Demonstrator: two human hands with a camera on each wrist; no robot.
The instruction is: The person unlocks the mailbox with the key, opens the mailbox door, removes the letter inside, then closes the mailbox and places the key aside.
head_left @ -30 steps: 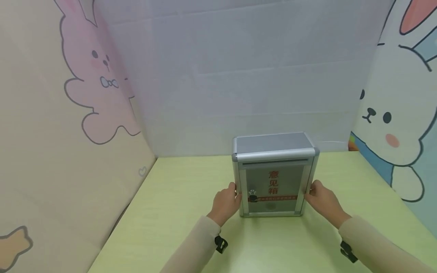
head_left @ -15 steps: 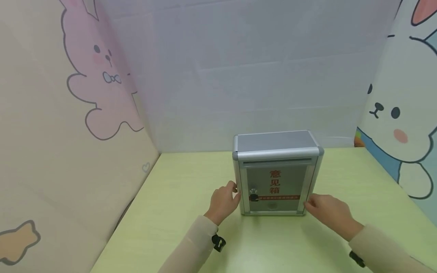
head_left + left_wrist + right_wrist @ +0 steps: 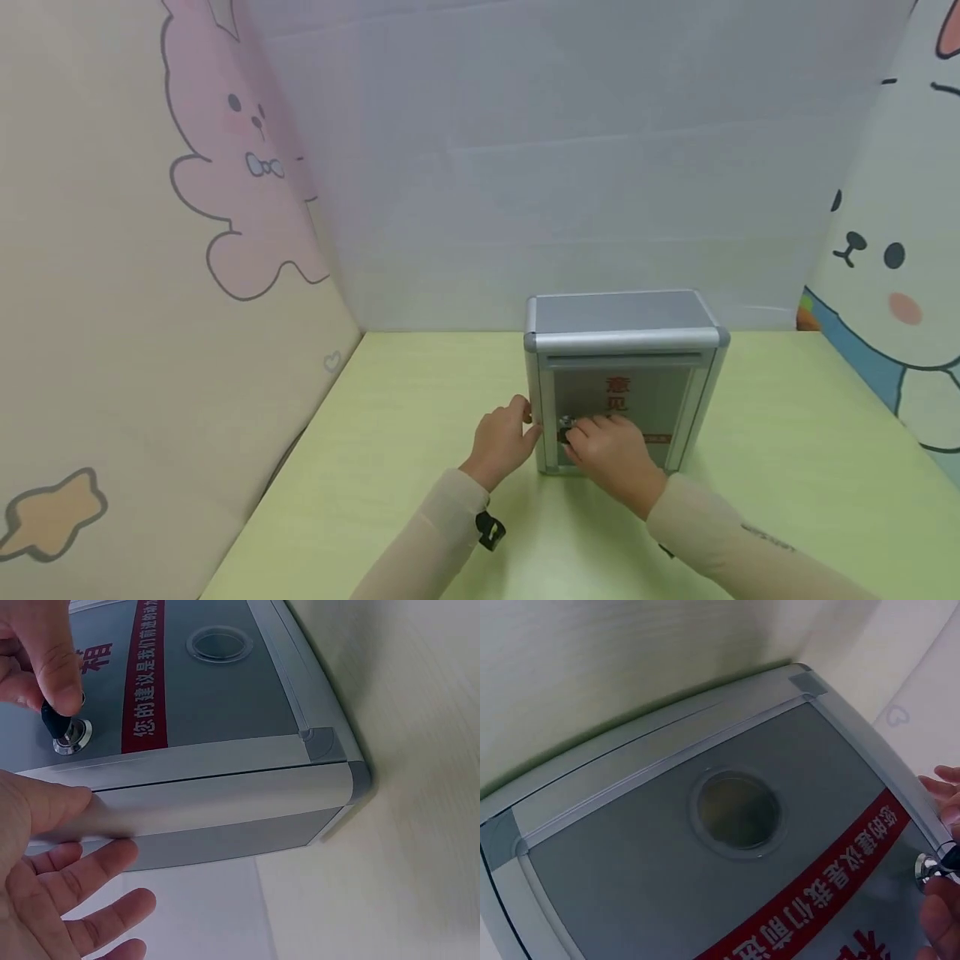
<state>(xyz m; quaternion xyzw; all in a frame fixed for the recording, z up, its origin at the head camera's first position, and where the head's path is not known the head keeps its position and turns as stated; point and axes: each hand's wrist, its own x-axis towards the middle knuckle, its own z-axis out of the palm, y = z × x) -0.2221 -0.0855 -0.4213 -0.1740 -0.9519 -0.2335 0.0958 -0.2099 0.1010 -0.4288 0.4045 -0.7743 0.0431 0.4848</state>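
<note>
A grey suggestion box (image 3: 622, 313) with silver edges stands upright on the table, its front towards me. Red characters and a red strip (image 3: 144, 682) mark its door. Thumb and index finger of my left hand (image 3: 498, 443) grip the frame at the box's left side; the other fingers spread loosely beside it. My right hand (image 3: 613, 457) reaches across the door and pinches the black head of a key (image 3: 57, 722). The key sits in the round chrome lock (image 3: 73, 739) near the door's left edge. My right fingers partly cover the key and lettering.
The pale yellow-green table (image 3: 420, 392) extends around the box. Behind it hangs a pale cloth wall (image 3: 555, 167). Side walls carry a pink rabbit (image 3: 240, 183) at left and a white rabbit (image 3: 877, 275) at right. A round window (image 3: 739, 812) is low on the door.
My right hand has left the box's right side and moved left across the front to the key. My left hand stays at the left side. The head view has shifted slightly.
</note>
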